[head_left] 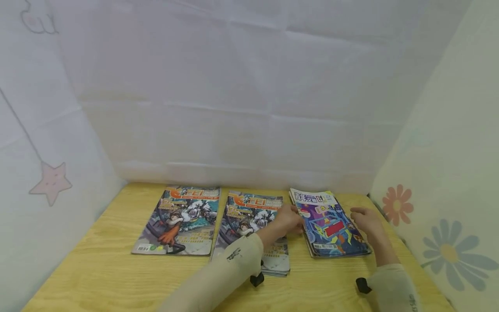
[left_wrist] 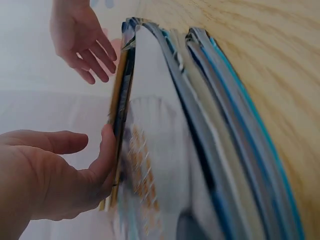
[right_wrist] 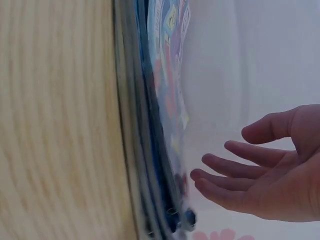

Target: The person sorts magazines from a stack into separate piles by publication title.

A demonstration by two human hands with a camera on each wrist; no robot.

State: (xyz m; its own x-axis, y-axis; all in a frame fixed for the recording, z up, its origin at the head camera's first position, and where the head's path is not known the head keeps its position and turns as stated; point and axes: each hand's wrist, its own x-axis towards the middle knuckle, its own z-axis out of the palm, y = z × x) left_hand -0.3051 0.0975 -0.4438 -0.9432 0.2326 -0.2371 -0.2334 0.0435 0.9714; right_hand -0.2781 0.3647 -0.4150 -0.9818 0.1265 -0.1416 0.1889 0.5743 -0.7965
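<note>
Fingers [right_wrist: 235,167] of the right hand [head_left: 369,223] spread, pinching nothing, beside the comic-magazine stack [head_left: 327,225] near the tabletop's [head_left: 97,260] right edge; the left hand [head_left: 287,220], loosely bent, flanks its other side, contact unclear, perhaps to steady loose edges. Leftward, a magazine pile [head_left: 241,212] and same-covered magazine [head_left: 179,221] lie apart, apparently sorted.

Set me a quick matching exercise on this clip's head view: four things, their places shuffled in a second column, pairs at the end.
Column one
1. left hand
2. star
3. purple magazine
4. right hand

Column two
A. lying cover up
B. by the purple magazine's right edge
C. printed on the backdrop, far left
D. by the purple magazine's left edge

Pairs: 1-D, 2-C, 3-A, 4-B
</note>
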